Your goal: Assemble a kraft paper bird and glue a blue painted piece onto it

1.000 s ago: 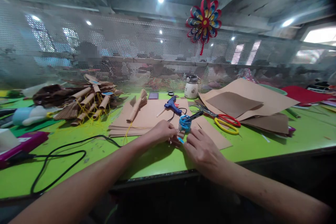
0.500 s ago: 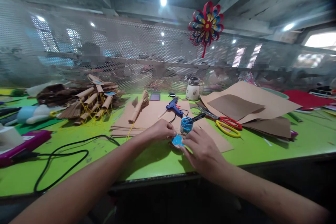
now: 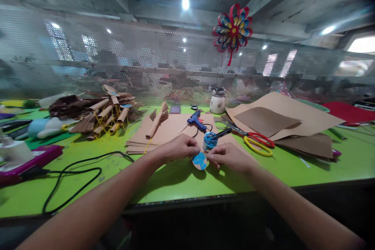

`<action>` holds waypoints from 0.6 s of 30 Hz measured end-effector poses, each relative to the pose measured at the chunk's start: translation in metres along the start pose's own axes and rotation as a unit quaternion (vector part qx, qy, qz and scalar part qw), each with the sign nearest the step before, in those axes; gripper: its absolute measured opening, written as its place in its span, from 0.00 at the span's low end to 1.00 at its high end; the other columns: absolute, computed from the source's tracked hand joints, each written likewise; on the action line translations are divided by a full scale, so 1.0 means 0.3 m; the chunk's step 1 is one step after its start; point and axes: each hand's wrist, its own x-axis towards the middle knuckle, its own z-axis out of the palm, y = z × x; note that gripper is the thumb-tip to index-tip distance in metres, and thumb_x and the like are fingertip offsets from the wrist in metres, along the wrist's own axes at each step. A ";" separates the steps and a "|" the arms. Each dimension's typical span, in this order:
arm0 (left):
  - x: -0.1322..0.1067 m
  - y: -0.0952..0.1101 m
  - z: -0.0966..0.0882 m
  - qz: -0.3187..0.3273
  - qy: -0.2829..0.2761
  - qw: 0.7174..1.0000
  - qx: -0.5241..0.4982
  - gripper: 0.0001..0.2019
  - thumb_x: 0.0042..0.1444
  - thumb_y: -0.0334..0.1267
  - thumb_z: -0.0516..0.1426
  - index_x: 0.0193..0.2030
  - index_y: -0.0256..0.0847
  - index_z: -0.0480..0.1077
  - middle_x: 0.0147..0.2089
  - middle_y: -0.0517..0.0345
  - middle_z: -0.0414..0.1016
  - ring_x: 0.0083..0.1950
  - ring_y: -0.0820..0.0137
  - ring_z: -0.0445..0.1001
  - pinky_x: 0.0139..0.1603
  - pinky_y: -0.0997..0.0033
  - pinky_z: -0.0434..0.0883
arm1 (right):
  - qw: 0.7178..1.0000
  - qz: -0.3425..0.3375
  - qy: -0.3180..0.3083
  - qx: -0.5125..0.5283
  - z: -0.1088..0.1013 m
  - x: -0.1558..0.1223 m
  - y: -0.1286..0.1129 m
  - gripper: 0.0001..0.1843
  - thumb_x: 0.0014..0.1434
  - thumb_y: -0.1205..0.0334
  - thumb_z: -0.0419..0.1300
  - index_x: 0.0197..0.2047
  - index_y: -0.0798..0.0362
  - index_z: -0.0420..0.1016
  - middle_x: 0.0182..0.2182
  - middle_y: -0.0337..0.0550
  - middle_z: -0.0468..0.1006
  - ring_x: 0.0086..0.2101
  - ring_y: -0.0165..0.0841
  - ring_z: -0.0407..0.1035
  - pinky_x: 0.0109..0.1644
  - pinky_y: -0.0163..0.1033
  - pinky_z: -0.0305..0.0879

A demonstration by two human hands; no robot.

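Note:
A small round paper disc (image 3: 200, 161), painted blue with bare brown patches, is held up over the green table near its front edge. My left hand (image 3: 186, 146) pinches its upper left rim. On the other side, the fingers of my right hand (image 3: 227, 158) are closed at its right edge. Just behind the disc stands a jar of blue paint (image 3: 209, 141) with a dark-handled tool leaning in it. A blue glue gun (image 3: 195, 121) lies on the brown paper sheets (image 3: 175, 125) beyond.
Scissors (image 3: 258, 142) with red and yellow handles lie to the right, before large brown paper sheets (image 3: 281, 113). Rolled paper pieces with yellow strings (image 3: 108, 113) are heaped at left. A black cable (image 3: 98, 168) loops across the table (image 3: 117, 191). A white bottle (image 3: 217, 101) stands behind.
The disc has been tilted up, so its painted face shows more fully. My right hand has shifted from over the disc to its right edge. The view has moved slightly.

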 end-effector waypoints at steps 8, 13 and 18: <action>-0.009 0.012 -0.005 0.030 -0.002 0.999 -0.011 0.13 0.61 0.44 0.60 0.30 0.37 0.70 0.23 0.67 0.60 0.23 0.76 0.57 0.27 0.74 0.56 | 0.996 0.023 -0.013 0.089 0.022 -0.017 -0.024 0.11 0.44 0.58 0.71 0.25 0.57 0.80 0.21 0.39 0.73 0.22 0.26 0.62 0.29 0.35 0.59; -0.013 0.025 -0.009 0.034 0.008 0.999 -0.010 0.13 0.58 0.44 0.60 0.29 0.37 0.70 0.24 0.66 0.63 0.25 0.75 0.60 0.29 0.73 0.57 | 0.998 0.009 -0.019 0.057 -0.005 -0.019 -0.028 0.14 0.48 0.54 0.69 0.28 0.59 0.81 0.21 0.40 0.75 0.21 0.26 0.61 0.28 0.35 0.58; -0.016 0.031 -0.013 0.036 0.006 0.999 -0.004 0.12 0.59 0.43 0.60 0.29 0.37 0.70 0.24 0.65 0.64 0.26 0.75 0.61 0.30 0.72 0.59 | 0.998 0.004 -0.041 0.042 -0.006 -0.008 -0.019 0.11 0.50 0.57 0.69 0.30 0.58 0.82 0.22 0.40 0.76 0.22 0.26 0.62 0.28 0.34 0.58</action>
